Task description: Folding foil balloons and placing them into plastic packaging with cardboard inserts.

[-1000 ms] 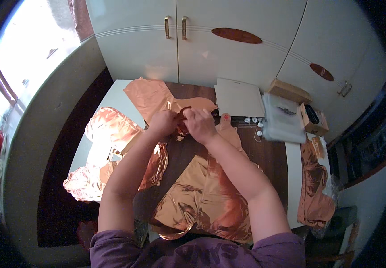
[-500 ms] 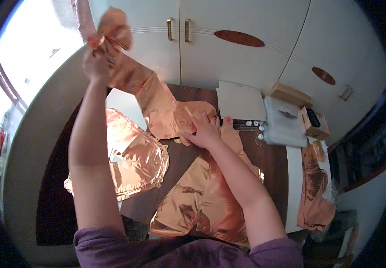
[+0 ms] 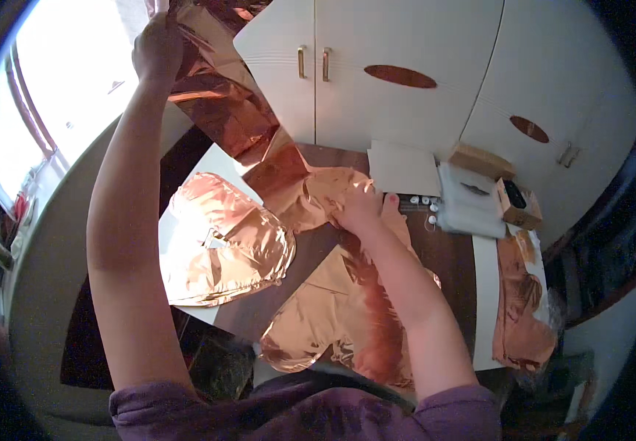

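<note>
A long, flat rose-gold foil balloon (image 3: 237, 121) stretches from the upper left down to the middle of the table. High up at the left, my left hand (image 3: 160, 50) is closed on its raised end. My right hand (image 3: 361, 209) grips the other end just above the tabletop, fingers curled over the foil. Left of my right hand lies a second flat foil balloon (image 3: 248, 253), shiny and rounded. A third foil balloon (image 3: 314, 305) spreads over the near edge, partly under my right forearm. Parts of the held balloon's far end leave the view.
White cabinet doors (image 3: 399, 110) stand behind the table. At the back right are a pale flat box (image 3: 405, 169), a clear plastic case (image 3: 469, 202), an open small carton (image 3: 516, 206) and several small white pieces (image 3: 425, 200). Another folded foil balloon (image 3: 515, 309) lies at the far right.
My left hand has risen, lifting and spreading the balloon's far end upward. My right hand has shifted slightly right and curled its fingers round the foil. The view has turned a little.
</note>
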A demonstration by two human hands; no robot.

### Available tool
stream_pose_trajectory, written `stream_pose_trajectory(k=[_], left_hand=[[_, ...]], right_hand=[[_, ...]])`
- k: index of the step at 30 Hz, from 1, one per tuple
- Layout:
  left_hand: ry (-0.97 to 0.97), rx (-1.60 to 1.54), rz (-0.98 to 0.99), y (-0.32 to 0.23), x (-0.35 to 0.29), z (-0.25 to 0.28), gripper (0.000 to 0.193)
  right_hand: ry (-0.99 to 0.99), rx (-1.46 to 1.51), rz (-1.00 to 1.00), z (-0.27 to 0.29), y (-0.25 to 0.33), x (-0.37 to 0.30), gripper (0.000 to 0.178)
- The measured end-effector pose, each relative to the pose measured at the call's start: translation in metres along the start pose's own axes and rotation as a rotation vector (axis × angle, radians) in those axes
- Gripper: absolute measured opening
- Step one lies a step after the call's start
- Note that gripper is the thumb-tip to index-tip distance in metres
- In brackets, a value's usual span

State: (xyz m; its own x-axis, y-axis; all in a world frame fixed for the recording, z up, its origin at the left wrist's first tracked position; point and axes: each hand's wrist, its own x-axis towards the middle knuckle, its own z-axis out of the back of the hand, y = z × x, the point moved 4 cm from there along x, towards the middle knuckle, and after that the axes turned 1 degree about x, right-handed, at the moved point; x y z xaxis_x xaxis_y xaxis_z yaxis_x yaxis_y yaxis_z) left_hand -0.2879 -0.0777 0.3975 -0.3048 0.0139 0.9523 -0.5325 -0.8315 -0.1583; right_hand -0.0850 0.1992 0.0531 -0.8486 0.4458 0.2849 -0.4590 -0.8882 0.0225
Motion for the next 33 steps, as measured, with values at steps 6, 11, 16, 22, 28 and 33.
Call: stream_pose_trajectory(k=[6, 11, 16, 22, 28, 33], left_hand=[[0.065, -0.072, -0.010, -0.012, -0.027, -0.011, 0.031], [0.100, -0.005, 0.016, 0.011, -0.025, -0.037, 0.023], [-0.072, 0.318, 0.040, 0.139, 0.075, 0.008, 0.029], [-0.144, 0.143, 0.202, 0.184, 0.104, 0.045, 0.050], [0.058, -0.072, 0.020, 0.091, -0.001, 0.058, 0.059], [0.124, -0.244, -0.099, 0.036, -0.074, 0.071, 0.030]], right_hand=[[-0.064, 0.327, 0.670, 0.030, 0.092, 0.020, 0.052], [0.214, 0.195, 0.493, -0.039, 0.108, 0.059, 0.066], [0.298, 0.207, 0.324, -0.046, 0.107, 0.084, 0.068], [0.353, 0.150, 0.249, -0.043, 0.099, 0.108, 0.077], [0.291, 0.216, 0.174, -0.042, 0.102, 0.116, 0.053], [0.233, 0.219, 0.127, -0.037, 0.100, 0.105, 0.039]])
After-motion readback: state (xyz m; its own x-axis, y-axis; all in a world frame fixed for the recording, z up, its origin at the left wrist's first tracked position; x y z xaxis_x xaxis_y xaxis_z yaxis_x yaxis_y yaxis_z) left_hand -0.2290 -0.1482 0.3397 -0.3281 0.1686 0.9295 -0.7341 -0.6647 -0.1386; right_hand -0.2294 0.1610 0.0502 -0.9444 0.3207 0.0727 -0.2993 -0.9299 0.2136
